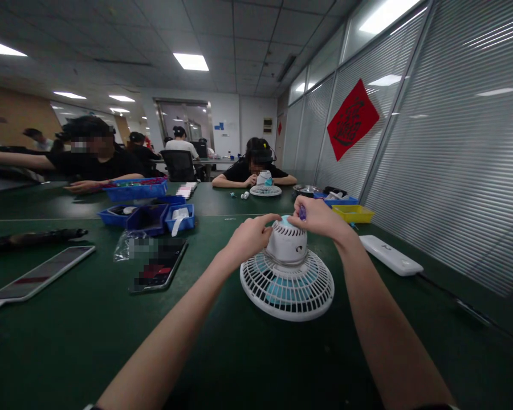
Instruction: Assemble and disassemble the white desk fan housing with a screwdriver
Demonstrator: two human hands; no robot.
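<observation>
A small white fan [300, 293] with light-blue blades lies grille-down on the green table, its motor housing [286, 242] pointing up. My left hand [250, 234] is at the upper left of the housing, index finger and thumb against it near the light-blue top piece [287, 219]. At the other side of the top, the fingers of my right hand [318, 216] are closed around a small purple handle [302, 213]. Whatever extends from this handle is hidden by my fingers.
Left of the fan lie a dark phone [165, 266], a white-edged phone [43, 273], a clear plastic bag [128, 246] and blue bins [145, 219]. On the right are a white power bank [391, 256] with a cable and a yellow tray [353, 213]. Opposite, a person leans over another fan [265, 189].
</observation>
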